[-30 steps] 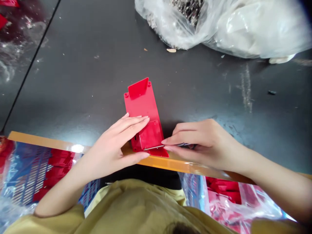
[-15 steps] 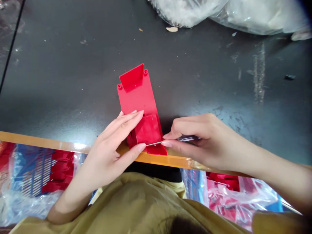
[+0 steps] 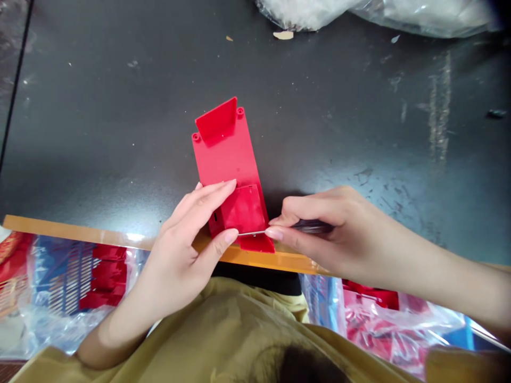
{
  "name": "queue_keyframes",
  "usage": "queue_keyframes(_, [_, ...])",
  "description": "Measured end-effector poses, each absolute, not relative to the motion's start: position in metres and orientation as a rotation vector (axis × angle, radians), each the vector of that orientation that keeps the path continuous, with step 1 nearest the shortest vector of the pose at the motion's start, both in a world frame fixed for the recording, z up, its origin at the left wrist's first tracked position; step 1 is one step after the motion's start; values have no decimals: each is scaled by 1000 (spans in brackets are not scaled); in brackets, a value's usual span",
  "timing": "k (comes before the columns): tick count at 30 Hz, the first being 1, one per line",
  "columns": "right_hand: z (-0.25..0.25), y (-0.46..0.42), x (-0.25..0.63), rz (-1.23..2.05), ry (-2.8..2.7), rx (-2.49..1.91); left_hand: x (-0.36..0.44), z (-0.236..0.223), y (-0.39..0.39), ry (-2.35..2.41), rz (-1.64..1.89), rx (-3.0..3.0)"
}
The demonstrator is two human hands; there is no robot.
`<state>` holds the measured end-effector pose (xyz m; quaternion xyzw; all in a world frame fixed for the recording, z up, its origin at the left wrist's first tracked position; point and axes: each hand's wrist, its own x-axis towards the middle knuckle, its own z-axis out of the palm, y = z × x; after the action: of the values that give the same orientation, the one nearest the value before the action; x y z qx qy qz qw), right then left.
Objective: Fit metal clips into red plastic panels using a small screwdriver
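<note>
A red plastic part [image 3: 227, 159] lies on the black worktop. It has an upright flap and two round screw posts at its far end, and a raised rectangular block nearer me. My left hand [image 3: 191, 229] grips its left side, fingers over the block and thumb at the near edge. My right hand [image 3: 315, 229] pinches a thin metal rod [image 3: 252, 233] between thumb and forefinger. The rod lies across the block's near edge, its left tip touching or hidden by my left thumb. Something dark and shiny shows inside my right hand; whether it joins the rod I cannot tell.
Orange-brown edging [image 3: 80, 232] runs along the table front. Below stand a blue crate [image 3: 64, 271] with red parts at left and a clear bag [image 3: 383, 324] of red parts at right. A plastic bag [image 3: 319, 13] lies at the back; small scraps [image 3: 283, 35] dot the worktop.
My left thumb has come in from the near edge to the rod's left end. The view has shifted, so the back bags sit higher in it. The rod stays across the red part.
</note>
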<state>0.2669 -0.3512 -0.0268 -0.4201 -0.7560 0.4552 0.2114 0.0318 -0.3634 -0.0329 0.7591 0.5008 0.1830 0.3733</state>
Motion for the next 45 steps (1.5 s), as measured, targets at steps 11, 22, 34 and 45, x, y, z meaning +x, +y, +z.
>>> queue_keyframes(11, [-29, -350, 271, 1398, -2037, -1232, 18, -33, -354, 1138, 458, 1865])
queue_keyframes(22, [-27, -349, 269, 1377, -2067, -1188, 20, -33, -357, 1110, 391, 1963])
queue_keyframes(34, [-21, -344, 267, 1465, -2084, -1244, 29, -25, -359, 1219, 341, 1862])
queue_keyframes(45, [-27, -344, 266, 1550, -1999, -1270, 32, -24, -365, 1185, 230, 1909])
